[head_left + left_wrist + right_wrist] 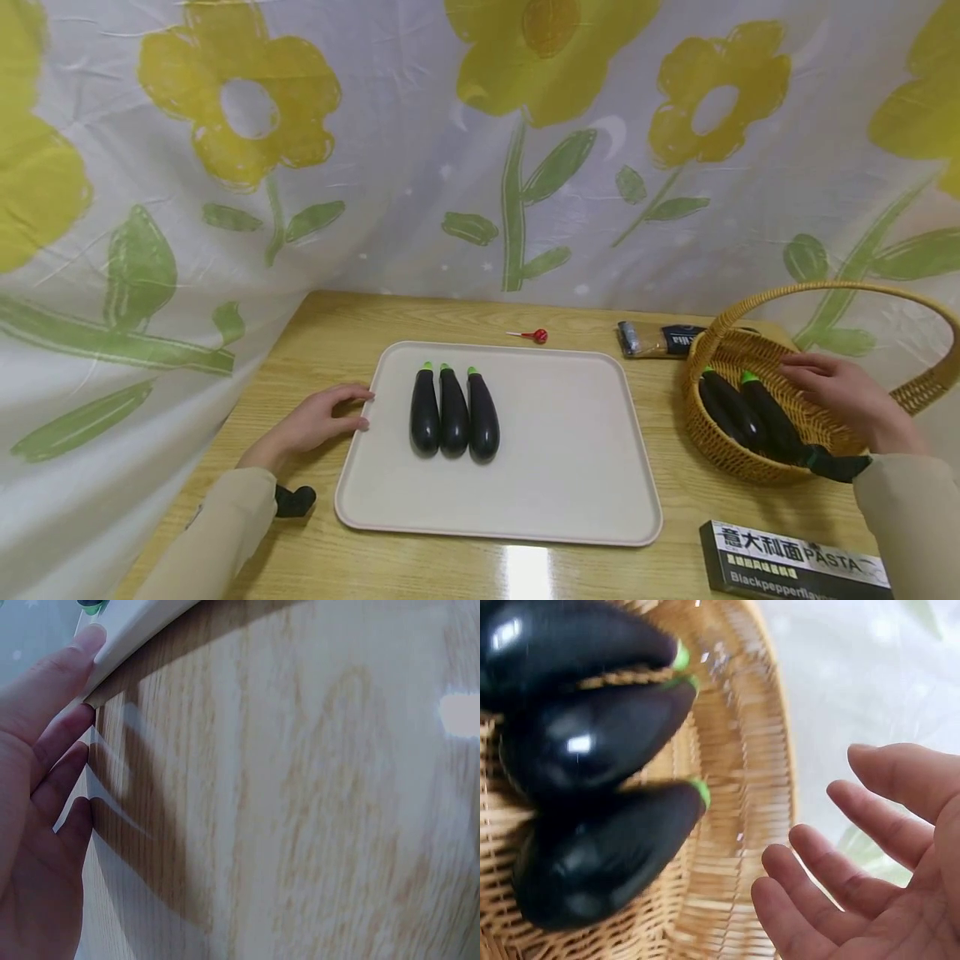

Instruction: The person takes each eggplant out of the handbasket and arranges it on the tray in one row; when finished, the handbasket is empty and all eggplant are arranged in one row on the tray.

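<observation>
Three dark eggplants [453, 417] with green tips lie side by side on the left half of a white tray [562, 450]. My left hand [318, 421] touches the tray's left rim with its fingertips; in the left wrist view its thumb rests on the rim. Over the right part of a wicker basket [738, 467] hovers my right hand [843, 392], its fingers loosely spread and holding nothing. Inside the basket lie three more eggplants [607, 855], apart from that hand in the right wrist view.
A red lollipop [538, 336] lies behind the tray. Beside the basket's back left is a pasta packet [656, 340]. A black pasta box [795, 562] lies at the front right. The basket's handle [825, 287] arches above it, and a flowered cloth [405, 167] hangs behind the table.
</observation>
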